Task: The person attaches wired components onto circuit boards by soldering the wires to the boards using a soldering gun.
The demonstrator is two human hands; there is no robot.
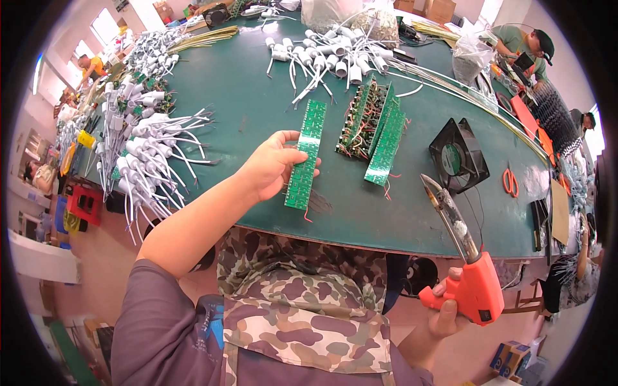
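My left hand [271, 166] pinches a long green circuit board [300, 184] by its edges, raised over the near part of the table. A short red wire hangs from the board's lower end. On the right, my right hand [445, 314] is wrapped around the handle of a red soldering gun [481, 289]. Its long metal tip points up and to the left, apart from the board. Beyond the two hands lies a row of similar circuit boards [387, 149], packed side by side with red wires and small parts showing between them.
White lamp-holder-like parts with wires [151, 151] are heaped at the left, and another pile [335, 58] lies at the back. A black fan [458, 156] and orange-handled scissors [510, 183] rest on the green table [238, 116]. Several people work around the room.
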